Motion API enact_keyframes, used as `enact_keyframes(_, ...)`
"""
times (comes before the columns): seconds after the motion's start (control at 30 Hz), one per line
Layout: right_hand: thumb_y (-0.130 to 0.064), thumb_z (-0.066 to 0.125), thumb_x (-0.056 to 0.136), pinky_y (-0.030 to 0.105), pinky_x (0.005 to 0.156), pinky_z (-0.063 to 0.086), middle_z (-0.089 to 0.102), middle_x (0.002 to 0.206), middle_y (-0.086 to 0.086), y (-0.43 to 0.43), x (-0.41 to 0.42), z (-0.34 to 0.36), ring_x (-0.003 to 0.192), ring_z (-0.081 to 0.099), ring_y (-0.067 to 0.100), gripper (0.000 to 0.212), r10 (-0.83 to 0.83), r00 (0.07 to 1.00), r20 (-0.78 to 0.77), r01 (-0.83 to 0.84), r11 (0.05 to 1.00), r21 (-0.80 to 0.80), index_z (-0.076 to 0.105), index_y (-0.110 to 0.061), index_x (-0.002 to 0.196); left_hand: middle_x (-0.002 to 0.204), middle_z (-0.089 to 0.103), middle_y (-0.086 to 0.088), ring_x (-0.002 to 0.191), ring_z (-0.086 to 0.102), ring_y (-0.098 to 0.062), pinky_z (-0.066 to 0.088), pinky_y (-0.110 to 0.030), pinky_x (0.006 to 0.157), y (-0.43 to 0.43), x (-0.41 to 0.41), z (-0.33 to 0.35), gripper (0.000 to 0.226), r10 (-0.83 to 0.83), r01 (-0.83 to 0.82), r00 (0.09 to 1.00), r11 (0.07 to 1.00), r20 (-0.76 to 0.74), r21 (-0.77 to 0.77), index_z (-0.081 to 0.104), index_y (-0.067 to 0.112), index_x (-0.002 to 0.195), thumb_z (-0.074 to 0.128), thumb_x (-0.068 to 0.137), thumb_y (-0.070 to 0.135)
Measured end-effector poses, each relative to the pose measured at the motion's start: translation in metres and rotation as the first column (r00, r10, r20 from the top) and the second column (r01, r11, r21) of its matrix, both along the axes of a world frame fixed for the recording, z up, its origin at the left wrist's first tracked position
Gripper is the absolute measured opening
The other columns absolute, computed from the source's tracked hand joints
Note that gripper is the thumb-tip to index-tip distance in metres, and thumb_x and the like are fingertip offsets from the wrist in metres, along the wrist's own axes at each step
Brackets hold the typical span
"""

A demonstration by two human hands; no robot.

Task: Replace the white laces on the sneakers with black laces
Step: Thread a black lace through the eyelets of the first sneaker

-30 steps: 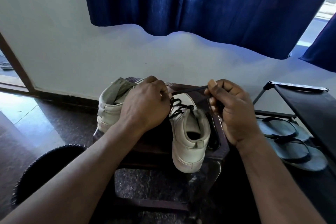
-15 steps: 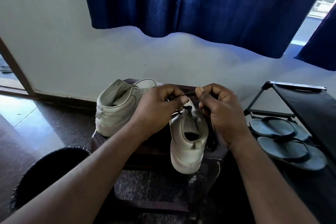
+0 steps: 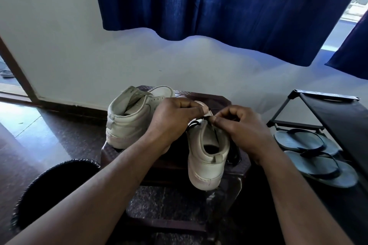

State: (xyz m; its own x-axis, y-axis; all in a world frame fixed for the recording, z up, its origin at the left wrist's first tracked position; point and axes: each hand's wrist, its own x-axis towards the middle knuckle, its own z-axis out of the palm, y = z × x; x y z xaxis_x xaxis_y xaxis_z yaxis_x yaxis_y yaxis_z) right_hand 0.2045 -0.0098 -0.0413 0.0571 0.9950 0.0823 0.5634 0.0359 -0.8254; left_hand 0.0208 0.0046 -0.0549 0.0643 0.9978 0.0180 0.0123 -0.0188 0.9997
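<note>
Two white sneakers stand on a dark brown stool (image 3: 235, 167). The near sneaker (image 3: 207, 157) points away from me, heel toward me, with a black lace (image 3: 194, 124) crossing its upper eyelets. My left hand (image 3: 173, 119) curls over its front left side and pinches the lace at the tongue. From the right, my right hand (image 3: 243, 127) pinches the same black lace just above the collar. The far sneaker (image 3: 131, 113) sits to the left, turned sideways, its eyelets hidden behind my left hand. More black lace hangs beside the near sneaker's right side.
A round black bin (image 3: 53, 191) stands at the lower left on the dark floor. A black shoe rack (image 3: 336, 117) with a pair of dark flip-flops (image 3: 316, 155) is on the right. Behind the stool are a white wall and blue curtains (image 3: 219, 6).
My right hand has come in from the right, where it held the lace stretched out, and both hands now meet over the near sneaker's tongue.
</note>
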Motion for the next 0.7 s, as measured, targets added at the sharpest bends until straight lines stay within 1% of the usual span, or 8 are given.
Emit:
enact_keyframes(0.1,-0.037,0.083,0.084,0.029,0.067,0.051,0.075,0.075,-0.009,-0.001,0.004,0.001,0.072,0.067,0.008,0.013,-0.008,0.999,0.046,0.008,1.0,0.004,0.08,-0.025,0.078,0.088,0.08,-0.009,0.082,0.075,-0.014,0.059,-0.027,0.08,-0.002,0.005,-0.002,0.006,-0.013,0.015,0.999,0.998,0.031,-0.068,0.083,0.011,0.084,0.083,0.086,0.016)
enact_keyframes(0.2,-0.035,0.08,0.084,0.023,0.056,0.049,0.075,0.072,-0.004,-0.005,0.007,0.006,0.064,0.062,0.008,0.012,-0.017,0.995,0.101,0.018,1.0,-0.006,0.082,-0.026,0.076,0.089,0.079,-0.014,0.077,0.07,-0.014,0.058,-0.026,0.076,-0.001,0.008,-0.003,0.007,-0.013,0.016,1.0,0.991,0.02,-0.134,0.082,0.007,0.083,0.082,0.085,0.013)
enact_keyframes(0.3,-0.029,0.077,0.084,0.032,0.056,0.053,0.075,0.068,-0.004,-0.003,0.007,0.003,0.063,0.063,0.012,0.014,-0.086,0.993,0.075,0.086,0.996,0.004,0.082,-0.024,0.072,0.087,0.076,-0.018,0.076,0.064,-0.017,0.054,-0.031,0.073,0.001,0.011,-0.004,0.02,0.001,-0.004,1.0,0.987,-0.02,-0.16,0.078,-0.001,0.088,0.08,0.081,0.018)
enact_keyframes(0.4,-0.025,0.077,0.081,0.037,0.056,0.044,0.059,0.055,0.0,0.0,0.011,-0.005,0.058,0.048,0.018,0.027,-0.153,0.982,-0.113,0.144,0.986,-0.08,0.072,-0.006,0.064,0.079,0.062,-0.011,0.074,0.054,-0.018,0.045,-0.035,0.072,0.003,0.013,-0.005,0.045,0.003,-0.011,0.999,0.989,-0.052,-0.15,0.07,-0.009,0.095,0.071,0.069,0.028)
enact_keyframes(0.5,-0.025,0.08,0.076,0.04,0.065,0.049,0.059,0.067,0.018,0.003,0.015,-0.012,0.068,0.052,0.023,0.038,-0.15,0.933,-0.328,0.109,0.984,-0.139,0.066,0.01,0.074,0.077,0.067,-0.017,0.072,0.055,-0.02,0.047,-0.036,0.07,0.004,0.015,-0.006,0.042,-0.012,0.005,0.999,0.989,-0.048,-0.147,0.07,-0.011,0.094,0.079,0.076,0.026)
enact_keyframes(0.57,-0.02,0.08,0.08,0.042,0.073,0.056,0.069,0.077,0.028,0.003,0.016,-0.013,0.071,0.061,0.026,0.03,-0.136,0.92,-0.367,0.083,0.984,-0.157,0.072,0.009,0.079,0.087,0.076,-0.02,0.073,0.065,-0.02,0.055,-0.035,0.073,0.003,0.016,-0.003,0.032,-0.027,0.02,0.998,0.989,-0.051,-0.144,0.077,-0.004,0.087,0.087,0.081,0.026)
enact_keyframes(0.63,-0.013,0.078,0.086,0.043,0.079,0.06,0.076,0.086,0.025,0.001,0.015,-0.012,0.075,0.069,0.027,0.014,-0.142,0.91,-0.391,0.08,0.982,-0.17,0.079,0.0,0.08,0.09,0.077,-0.018,0.073,0.068,-0.018,0.058,-0.034,0.076,0.004,0.016,-0.002,0.024,-0.035,0.024,0.997,0.989,-0.07,-0.143,0.08,0.001,0.083,0.088,0.082,0.024)
enact_keyframes(0.7,-0.01,0.076,0.089,0.04,0.076,0.061,0.077,0.087,0.024,0.0,0.015,-0.012,0.076,0.071,0.027,0.013,-0.142,0.902,-0.408,0.075,0.982,-0.176,0.08,0.0,0.081,0.087,0.077,-0.016,0.071,0.066,-0.016,0.057,-0.033,0.073,0.005,0.016,-0.001,0.02,-0.028,0.015,0.995,0.992,-0.099,-0.128,0.079,0.003,0.081,0.086,0.083,0.021)
